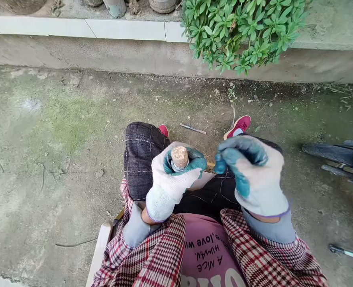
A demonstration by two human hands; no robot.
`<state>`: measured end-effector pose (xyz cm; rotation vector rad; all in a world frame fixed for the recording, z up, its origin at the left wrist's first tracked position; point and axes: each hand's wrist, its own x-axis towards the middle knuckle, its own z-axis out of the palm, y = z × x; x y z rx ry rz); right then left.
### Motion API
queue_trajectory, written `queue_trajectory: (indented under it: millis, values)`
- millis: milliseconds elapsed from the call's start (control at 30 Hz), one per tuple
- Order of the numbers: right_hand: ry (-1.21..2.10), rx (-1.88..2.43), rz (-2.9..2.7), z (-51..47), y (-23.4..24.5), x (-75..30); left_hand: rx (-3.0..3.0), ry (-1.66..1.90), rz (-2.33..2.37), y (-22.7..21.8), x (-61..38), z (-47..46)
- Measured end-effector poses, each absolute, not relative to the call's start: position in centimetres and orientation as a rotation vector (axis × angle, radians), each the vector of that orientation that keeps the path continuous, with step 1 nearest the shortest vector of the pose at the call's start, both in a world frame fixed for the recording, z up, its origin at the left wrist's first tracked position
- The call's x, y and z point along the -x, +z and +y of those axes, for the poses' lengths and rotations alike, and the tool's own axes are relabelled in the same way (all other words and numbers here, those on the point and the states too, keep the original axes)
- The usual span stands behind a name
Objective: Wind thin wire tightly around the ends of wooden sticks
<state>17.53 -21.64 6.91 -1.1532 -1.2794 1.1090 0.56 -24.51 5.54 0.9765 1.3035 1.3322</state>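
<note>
Should the wrap of the left hand [170, 185] be slackened, the round wooden piece [179, 155], held in it above the lap [204, 205], could be twisted or dropped and its grey coils [179, 169] loosened. Its blunt end is pointed up toward the viewer, the long axis foreshortened into the fist. Whether the thin yellowish stick [210, 164] is gripped by the right hand's [252, 171] bent fingers cannot be told.

Two gloved hands [174, 179], one wooden piece [179, 157], two red shoes [240, 124], one pen-like rod [193, 128], one shrub [245, 30]
</note>
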Motion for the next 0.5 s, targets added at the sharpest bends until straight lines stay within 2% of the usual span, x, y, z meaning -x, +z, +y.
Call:
queue_trajectory:
  millis: [200,500]
  values:
    - [0.627,1.216,-2.111,-21.8,9.6,-18.6,-1.245,1.318,1.467,7.0,-0.6,-24.5]
    - [0.279,1.183,-2.384,-21.7,9.5,-18.4,-1.604,1.185,1.508,7.9,0.4,-24.7]
